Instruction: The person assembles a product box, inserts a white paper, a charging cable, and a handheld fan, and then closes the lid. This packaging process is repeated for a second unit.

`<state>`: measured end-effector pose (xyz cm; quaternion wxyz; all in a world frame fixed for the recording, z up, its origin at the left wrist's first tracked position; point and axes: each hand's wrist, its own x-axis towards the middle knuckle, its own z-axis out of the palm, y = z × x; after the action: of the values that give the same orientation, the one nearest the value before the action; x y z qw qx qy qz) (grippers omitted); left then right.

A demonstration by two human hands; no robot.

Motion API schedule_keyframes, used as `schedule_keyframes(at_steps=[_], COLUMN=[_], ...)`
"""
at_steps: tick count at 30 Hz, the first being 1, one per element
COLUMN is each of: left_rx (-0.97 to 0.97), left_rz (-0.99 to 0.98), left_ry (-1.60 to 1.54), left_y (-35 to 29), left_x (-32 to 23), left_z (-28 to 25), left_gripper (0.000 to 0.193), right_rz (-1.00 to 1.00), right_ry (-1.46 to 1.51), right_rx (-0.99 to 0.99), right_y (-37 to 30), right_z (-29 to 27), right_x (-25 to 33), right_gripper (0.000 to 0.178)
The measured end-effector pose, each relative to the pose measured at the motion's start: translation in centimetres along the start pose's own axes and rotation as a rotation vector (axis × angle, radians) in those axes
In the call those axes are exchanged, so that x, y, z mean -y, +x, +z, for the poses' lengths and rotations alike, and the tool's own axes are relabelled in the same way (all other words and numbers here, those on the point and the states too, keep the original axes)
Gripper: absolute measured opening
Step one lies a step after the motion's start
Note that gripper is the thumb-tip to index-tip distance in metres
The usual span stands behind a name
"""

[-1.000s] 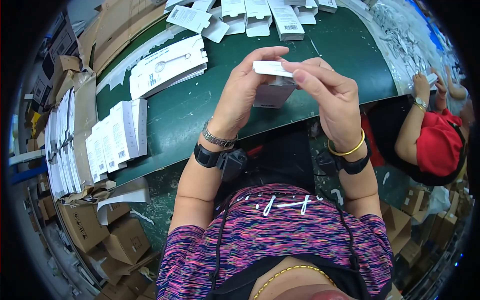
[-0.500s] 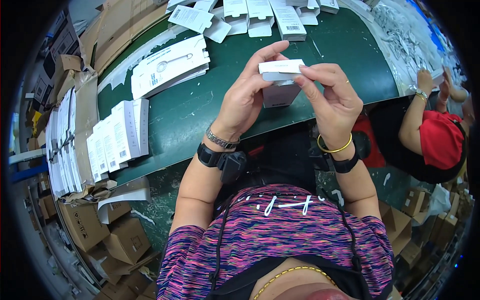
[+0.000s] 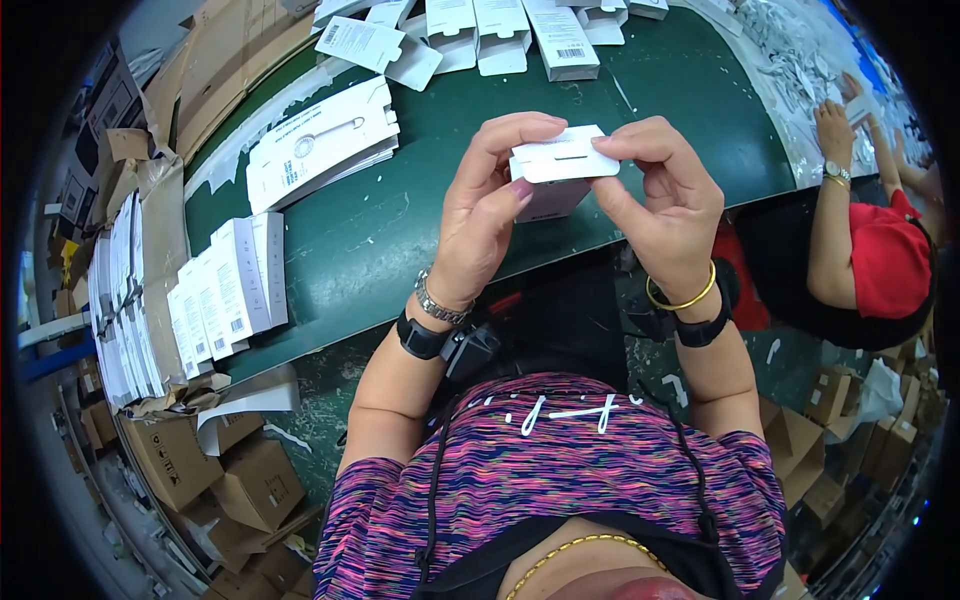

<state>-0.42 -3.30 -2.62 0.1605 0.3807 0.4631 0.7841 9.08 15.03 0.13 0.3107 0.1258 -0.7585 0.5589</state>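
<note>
A small white carton (image 3: pixel 552 203) stands between my hands above the table's near edge. Its top flap (image 3: pixel 566 165), which has a narrow slit, is tipped toward me. My left hand (image 3: pixel 478 205) closes round the carton's left side, thumb on the near edge and fingers behind. With thumb and forefinger my right hand (image 3: pixel 668 195) pinches the flap's right end. The inside of the carton cannot be seen.
The green table (image 3: pixel 440 180) carries a stack of flat printed cartons (image 3: pixel 320 140), a row of upright cartons (image 3: pixel 232 285) at left, and several open-ended cartons (image 3: pixel 500 35) at the back. Clear-wrapped pieces (image 3: pixel 785 75) lie at far right. A co-worker in red (image 3: pixel 885 265) sits at right.
The carton's flap has swung down toward me, showing its slit. My left fingers have curled in over the carton's back. The co-worker's hands have moved at the right.
</note>
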Motion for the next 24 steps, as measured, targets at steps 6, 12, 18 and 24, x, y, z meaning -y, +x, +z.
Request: schedule_keyframes(at_steps=[6,12,18,24], left_rx=[-0.031,-0.019,-0.067,-0.055], left_rz=[-0.084,-0.065,-0.131,0.144], left_ry=[-0.001,0.037,-0.160,0.037], left_y=[-0.1,-0.1,0.2,0.6], left_x=[-0.7,-0.9,-0.8,0.4], left_z=[0.8,0.8,1.1,0.3], left_gripper=[0.047,0.049,0.048,0.035], right_rz=[-0.009,0.008,-0.081,-0.187], right_ry=[-0.024,-0.031,-0.086,-0.329], right_rx=[-0.075,-0.027,0.004,0.016], right_y=[0.2,0.2,0.3,1.6], right_z=[0.4,0.2,-0.4,-1.1], right_x=[0.9,0.7,0.2,1.9], right_gripper=[0.029,0.027,0.025,0.020])
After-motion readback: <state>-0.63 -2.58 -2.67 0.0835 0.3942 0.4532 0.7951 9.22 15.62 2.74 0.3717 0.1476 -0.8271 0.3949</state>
